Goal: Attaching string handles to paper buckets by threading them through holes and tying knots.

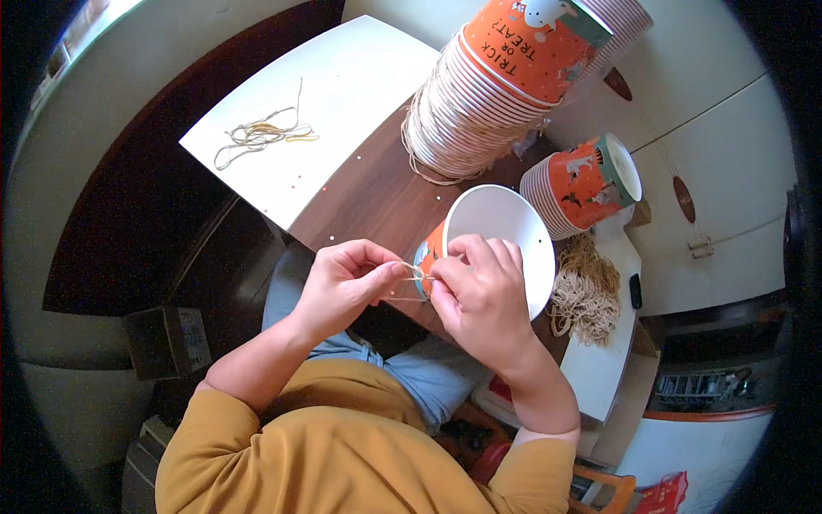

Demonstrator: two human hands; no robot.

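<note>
Cream-coloured thin cord [417, 274] is held between two bare hands, at the near edge of a brown wood-grain tabletop [355, 193]. By the left hand [347, 287] it is pinched between thumb and forefinger; by the right hand [484, 295] it is gripped at the tips of thumb and forefinger, the other fingers being curled in. A short gap, crossed by the cord, is left between the two grips.

Just behind the cord, a wide white-lined paper bucket with an orange printed outside [509, 214] is placed with its mouth turned upward; part of it is covered by the right hand. Whether the cord is fastened to it cannot be told.

Beyond, a tall stack of nested orange and white paper buckets [531, 64] is seen, its lower part looped with many pale cords. Beside it, a shorter stack of matching buckets [574, 188] is tilted. To the right, a tangled heap of cream cord [586, 291] is piled next to the bucket. At the far left, a loose bundle of thin cords [261, 134] is spread on a white tabletop section [360, 68].
</note>
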